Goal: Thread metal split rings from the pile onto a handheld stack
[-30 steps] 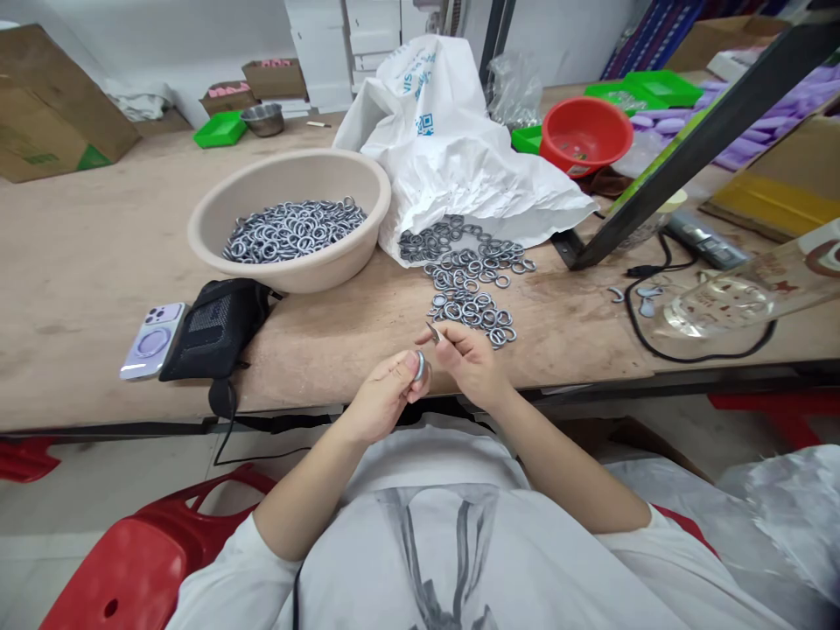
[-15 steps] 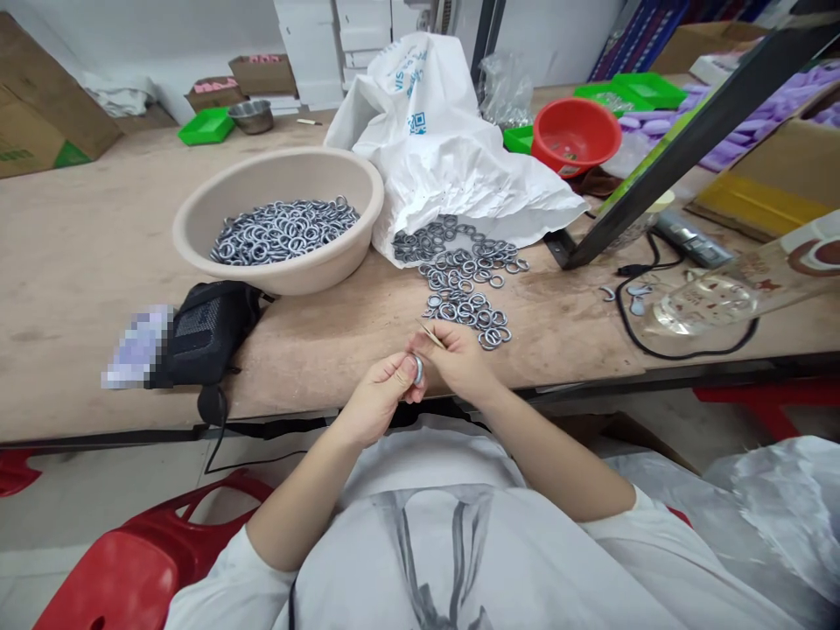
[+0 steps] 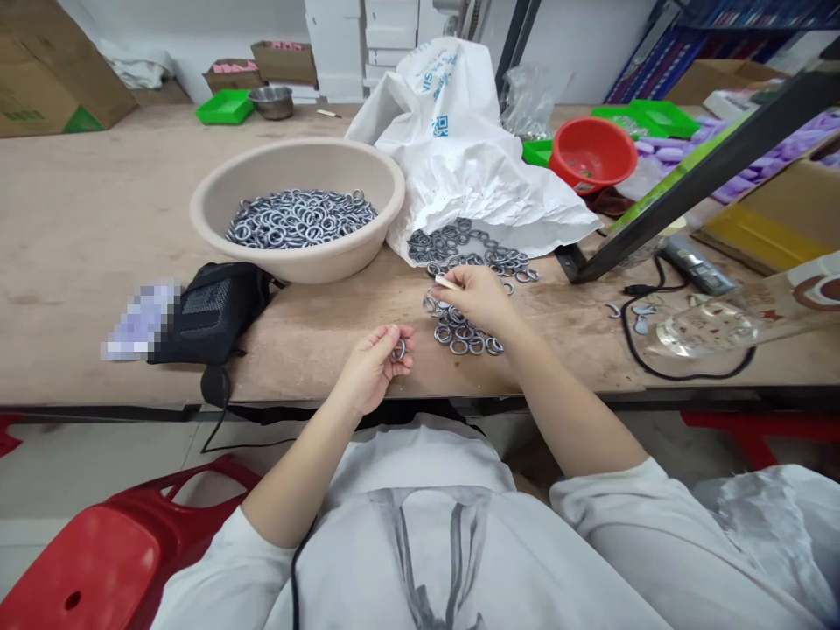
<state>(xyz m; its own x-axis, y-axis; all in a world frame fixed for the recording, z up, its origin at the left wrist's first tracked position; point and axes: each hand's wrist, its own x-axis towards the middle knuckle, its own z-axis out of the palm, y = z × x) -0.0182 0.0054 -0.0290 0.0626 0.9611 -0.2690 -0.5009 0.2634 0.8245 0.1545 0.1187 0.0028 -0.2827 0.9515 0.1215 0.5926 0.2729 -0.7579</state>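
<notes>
My left hand [image 3: 373, 372], near the table's front edge, is closed on a grey ring [image 3: 398, 351], pinched between thumb and fingers. My right hand [image 3: 482, 302] reaches over a loose pile of grey rings [image 3: 467, 337], its fingertips at the pile's left side. In its grip lies a short, pale stick-like tool [image 3: 449, 283], its blunt end showing. Whether the fingertips also hold a ring from the pile I cannot tell. More rings spill from the mouth of a white woven sack [image 3: 459, 166] behind that hand. Many similar rings fill the bottom of a beige basin [image 3: 292, 156].
Left of my hands lies a black pouch [image 3: 213, 311]. A dark metal post [image 3: 682, 184] rises at the right, near a cable [image 3: 689, 376] and a clear patterned cup [image 3: 709, 328]. A red bowl [image 3: 594, 149] stands behind. A red stool [image 3: 85, 560] is below left.
My hands have moved apart. The right hand has gone forward to the ring pile with the tool, while the left keeps its ring. The camera view has shifted slightly.
</notes>
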